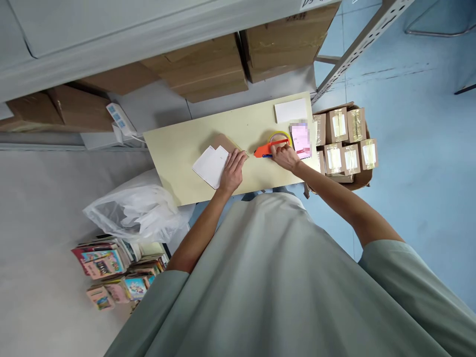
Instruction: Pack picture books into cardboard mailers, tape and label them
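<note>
My left hand (pixel 233 171) lies flat on a white sheet (pixel 210 165) that sits over a brown cardboard piece (pixel 225 142) on the pale yellow table (pixel 178 153); its fingers are spread. My right hand (pixel 285 156) is closed round an orange tape dispenser (pixel 266 148) with a yellowish tape roll (pixel 280 136), resting on the table to the right of the cardboard. A pink-and-white sheet (pixel 300 140) lies just right of that hand.
A white card (pixel 290 110) lies at the table's far right. An open carton of small taped boxes (pixel 345 144) stands on the blue floor to the right. Cardboard boxes (pixel 208 69) fill the shelf behind. A plastic bag (pixel 134 210) and stacked books (pixel 115 270) lie at left.
</note>
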`<state>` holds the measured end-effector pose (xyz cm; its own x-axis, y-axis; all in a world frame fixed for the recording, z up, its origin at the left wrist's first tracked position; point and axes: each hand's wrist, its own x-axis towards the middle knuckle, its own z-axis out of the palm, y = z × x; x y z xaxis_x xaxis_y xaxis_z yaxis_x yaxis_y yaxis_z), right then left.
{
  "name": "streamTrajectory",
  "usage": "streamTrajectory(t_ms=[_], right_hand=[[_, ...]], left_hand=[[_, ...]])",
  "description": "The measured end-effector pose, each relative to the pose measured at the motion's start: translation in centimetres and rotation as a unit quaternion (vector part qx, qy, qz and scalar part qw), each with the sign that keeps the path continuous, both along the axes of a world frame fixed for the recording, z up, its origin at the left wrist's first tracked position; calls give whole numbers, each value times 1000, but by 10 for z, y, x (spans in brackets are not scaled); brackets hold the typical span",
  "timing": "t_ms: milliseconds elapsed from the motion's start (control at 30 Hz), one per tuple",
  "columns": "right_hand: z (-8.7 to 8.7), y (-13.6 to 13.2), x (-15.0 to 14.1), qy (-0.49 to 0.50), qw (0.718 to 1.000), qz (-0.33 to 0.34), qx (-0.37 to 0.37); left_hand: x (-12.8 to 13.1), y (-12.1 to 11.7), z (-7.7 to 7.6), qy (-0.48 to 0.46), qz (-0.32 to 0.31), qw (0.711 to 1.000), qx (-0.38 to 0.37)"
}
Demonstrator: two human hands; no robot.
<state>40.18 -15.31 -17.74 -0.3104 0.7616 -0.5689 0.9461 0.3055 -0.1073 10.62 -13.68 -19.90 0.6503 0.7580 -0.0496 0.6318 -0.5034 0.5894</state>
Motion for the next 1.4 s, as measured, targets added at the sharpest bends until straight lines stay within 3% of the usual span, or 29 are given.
streamTrajectory(t_ms=[167,233,300,400,467,567,667,833,1000,1067,1167,1300,1400], right_hand=[[-2,21,-20,9,999,6,31],[-4,25,-28,17,999,10,41],[-6,27,-32,22,999,14,45],[-7,30,-31,22,998,22,45],[-7,31,-29,19,998,30,45],[-6,26,-29,16,998,47,47],[-5,8,-36,31,995,86,44],[-10,-34,-78,94,983,155,33],[-16,-59,-109,124,980,152,37],[-15,-60,-99,127,978,158,46],[-12,-50,-60,111,980,154,57],[-6,-25,3,36,994,95,34],[-3,-10,25,13,998,63,18]], left_hand=[[6,1,16,-1,-2,1000,-21],[10,9,24,-2,25,999,-23],[15,23,29,1,109,994,-11],[23,51,28,33,279,960,-8],[27,63,23,70,323,943,-28],[30,60,21,94,302,948,-33],[30,35,26,90,252,963,-17],[28,-16,31,79,177,981,-24],[13,-41,18,91,147,984,-50],[8,-43,13,97,141,984,-51],[6,-44,10,99,136,985,-39],[7,-46,12,84,134,987,-38],[8,-46,16,69,139,987,-46]])
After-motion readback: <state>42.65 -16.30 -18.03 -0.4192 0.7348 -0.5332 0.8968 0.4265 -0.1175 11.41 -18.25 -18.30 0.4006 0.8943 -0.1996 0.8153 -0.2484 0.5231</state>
